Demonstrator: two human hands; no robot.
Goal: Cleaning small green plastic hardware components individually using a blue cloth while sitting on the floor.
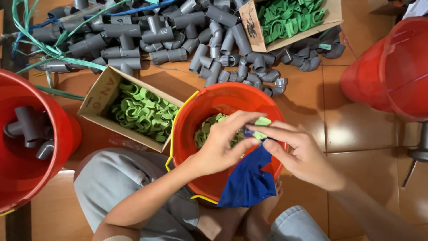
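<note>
**Two hands pinch a green clip over an orange bucket**

Grey-trousered knees (120,187) of the seated person fill the bottom of the view, and the forearms reach up from them over a round orange plastic bucket (196,111). Above its rim, the left hand (220,145) and right hand (298,154) meet fingertip to fingertip. Both are closed in a pinch on one small light-green plastic clip (262,121), a smooth curved piece, which sits between the thumbs and forefingers. A limp dark-blue cloth (247,180) hangs straight below the grip, draped over the bucket's near rim; whether a finger also holds it cannot be told. Just under and left of the grip, inside the bucket, lies a heap of similar green clips (203,131).

Left of the grip stands an open brown cardboard box (100,96), its flap marked with faded red lettering, full of glossy green clips. Beyond the grip spreads a pile of matte grey plastic pipe fittings (178,40), elbows and tees, on the brown tiled floor (356,129). A second cardboard box of green clips (254,27), with a dark printed label on its flap, rests on that pile. Far left, a red bucket (62,134) holds grey tee fittings; far right stands another red bucket (392,71). Green plastic strapping (49,49) trails at upper left.
</note>
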